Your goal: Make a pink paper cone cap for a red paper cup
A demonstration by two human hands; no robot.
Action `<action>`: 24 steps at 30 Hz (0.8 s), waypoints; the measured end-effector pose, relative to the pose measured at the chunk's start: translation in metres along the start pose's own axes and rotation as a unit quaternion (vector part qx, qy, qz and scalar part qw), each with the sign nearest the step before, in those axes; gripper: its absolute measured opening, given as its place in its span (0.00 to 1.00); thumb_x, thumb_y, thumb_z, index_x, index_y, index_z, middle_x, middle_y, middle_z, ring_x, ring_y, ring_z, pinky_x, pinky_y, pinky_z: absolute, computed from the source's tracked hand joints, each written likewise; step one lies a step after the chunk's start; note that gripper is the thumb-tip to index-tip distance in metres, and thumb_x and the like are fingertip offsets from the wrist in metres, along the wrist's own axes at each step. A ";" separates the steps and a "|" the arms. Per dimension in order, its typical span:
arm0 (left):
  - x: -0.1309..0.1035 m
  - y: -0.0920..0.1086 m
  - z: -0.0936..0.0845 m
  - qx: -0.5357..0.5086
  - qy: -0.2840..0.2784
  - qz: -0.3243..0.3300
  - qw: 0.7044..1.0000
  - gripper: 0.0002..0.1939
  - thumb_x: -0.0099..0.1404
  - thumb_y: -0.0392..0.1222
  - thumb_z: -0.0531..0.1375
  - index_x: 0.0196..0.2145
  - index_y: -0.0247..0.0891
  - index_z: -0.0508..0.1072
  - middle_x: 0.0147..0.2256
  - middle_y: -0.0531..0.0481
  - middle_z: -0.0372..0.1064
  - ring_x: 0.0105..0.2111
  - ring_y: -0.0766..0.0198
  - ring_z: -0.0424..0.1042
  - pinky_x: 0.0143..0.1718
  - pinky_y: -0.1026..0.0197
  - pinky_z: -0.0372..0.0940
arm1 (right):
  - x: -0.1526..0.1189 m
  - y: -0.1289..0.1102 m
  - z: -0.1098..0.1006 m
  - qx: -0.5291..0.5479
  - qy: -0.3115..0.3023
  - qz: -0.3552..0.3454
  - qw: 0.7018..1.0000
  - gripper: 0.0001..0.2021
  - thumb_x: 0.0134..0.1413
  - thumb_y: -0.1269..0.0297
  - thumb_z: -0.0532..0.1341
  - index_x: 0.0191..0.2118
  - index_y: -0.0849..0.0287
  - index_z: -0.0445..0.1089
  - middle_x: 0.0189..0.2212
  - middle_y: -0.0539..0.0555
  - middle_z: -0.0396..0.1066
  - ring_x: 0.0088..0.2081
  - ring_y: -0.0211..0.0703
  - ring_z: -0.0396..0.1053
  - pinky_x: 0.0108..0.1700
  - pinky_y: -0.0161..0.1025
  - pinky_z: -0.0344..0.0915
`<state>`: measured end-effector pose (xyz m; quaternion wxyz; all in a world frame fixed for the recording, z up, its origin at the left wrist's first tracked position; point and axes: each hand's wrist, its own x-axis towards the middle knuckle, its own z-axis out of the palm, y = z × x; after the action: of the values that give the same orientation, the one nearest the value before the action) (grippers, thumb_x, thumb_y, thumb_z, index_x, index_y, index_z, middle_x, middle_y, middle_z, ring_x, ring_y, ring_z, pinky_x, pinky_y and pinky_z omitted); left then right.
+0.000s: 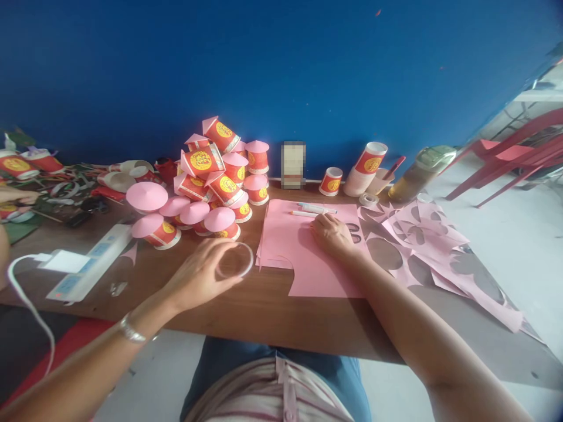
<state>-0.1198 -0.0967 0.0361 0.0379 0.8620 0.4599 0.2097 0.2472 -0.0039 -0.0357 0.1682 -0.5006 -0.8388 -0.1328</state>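
Note:
My left hand (204, 275) curves its thumb and fingers around a clear round ring-shaped piece (250, 262), held just above the wooden table in front of the paper cups. Whether it is a lid or a roll of tape I cannot tell. My right hand (333, 235) rests on a stack of pink paper (323, 275), fingers bent over the end of a white pen with an orange tip (303, 214); its fingertips are hidden. A blue-and-white marker (314, 207) lies just beyond. Beside my right hand, the dark handles of scissors (353, 233) show on the paper.
Red cups with pink cone tops (200, 161) are piled at centre left. Pink paper offcuts (422, 234) spread rightward. Along the blue wall stand a red cup (331, 181), stacked cups (365, 170) and a bottle (422, 173). A power strip (94, 264) lies left; another person's hand (17, 196) shows.

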 end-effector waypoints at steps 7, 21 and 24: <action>-0.057 -0.050 -0.009 0.055 0.021 -0.109 0.992 0.27 0.67 0.53 0.62 0.61 0.47 0.66 0.59 0.41 0.71 0.60 0.41 0.71 0.61 0.36 0.68 | 0.003 -0.002 -0.004 -0.010 -0.017 0.011 1.000 0.16 0.67 0.72 0.53 0.34 0.61 0.78 0.35 0.61 0.74 0.38 0.49 0.66 0.35 0.43 0.57; 0.067 0.011 0.036 0.022 0.018 0.049 0.998 0.19 0.70 0.36 0.59 0.57 0.39 0.69 0.56 0.38 0.72 0.58 0.46 0.70 0.61 0.40 0.67 | 0.008 0.002 -0.046 -0.022 -0.112 0.023 0.993 0.11 0.69 0.64 0.58 0.40 0.59 0.78 0.43 0.62 0.76 0.45 0.53 0.71 0.36 0.42 0.61; 0.110 0.010 0.056 0.049 -0.025 0.038 0.998 0.21 0.65 0.34 0.61 0.56 0.38 0.69 0.56 0.35 0.71 0.58 0.43 0.69 0.59 0.39 0.68 | 0.003 0.018 -0.062 -0.029 -0.151 0.044 0.987 0.08 0.67 0.64 0.61 0.45 0.57 0.78 0.46 0.61 0.76 0.47 0.53 0.73 0.38 0.42 0.64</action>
<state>-0.0363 -0.0059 0.0236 -0.0010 0.8847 0.4354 0.1663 0.2710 -0.0181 0.0229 0.0304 -0.5558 -0.8276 -0.0721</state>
